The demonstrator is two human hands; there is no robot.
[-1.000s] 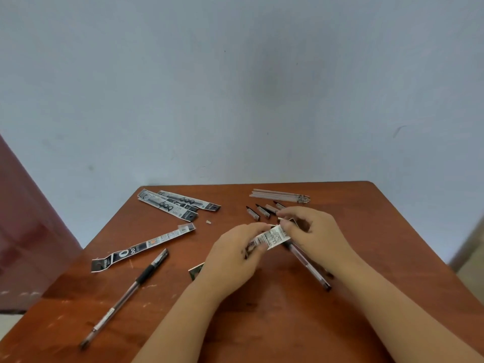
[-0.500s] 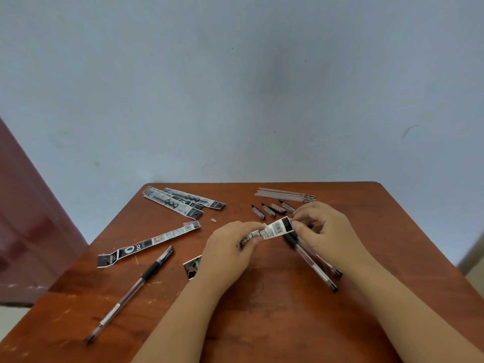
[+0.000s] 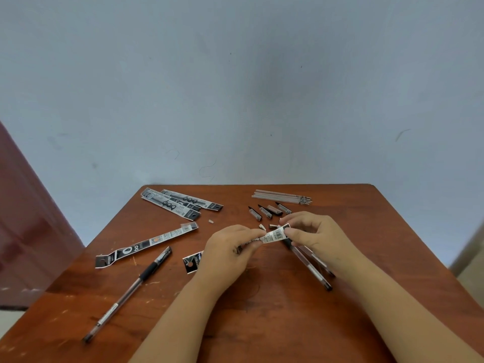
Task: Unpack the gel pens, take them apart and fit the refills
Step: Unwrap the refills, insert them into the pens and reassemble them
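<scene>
On the reddish-brown wooden table point(image 3: 275, 310), pushed up against a pale blue-grey wall point(image 3: 235, 87), I hold a pen packet point(image 3: 272, 235) between both hands. My left hand point(image 3: 225, 254) is curled round its dark lower end, and my right hand point(image 3: 314, 234) pinches the white barcoded end between thumb and fingertips, so the packet hangs just above the wood. Under my right hand lie two clear gel pens point(image 3: 311, 269), side by side and pointing toward me. A third gel pen point(image 3: 131, 292) lies apart at my left, slanted, black grip uppermost. Beside it stretches an opened wrapper point(image 3: 146, 243), and two more packets point(image 3: 180, 204) are stacked near the far left edge, with a small white scrap point(image 3: 211, 221) just beside them. A torn black piece of packaging point(image 3: 192, 262) sits by my left wrist. Near the far edge rests a bundle of refills point(image 3: 281, 197), with several short pen tips point(image 3: 269, 212) scattered just in front. The tabletop is scuffed with pale scratches on the left. A dark red panel point(image 3: 28, 231) stands at the left of the room.
</scene>
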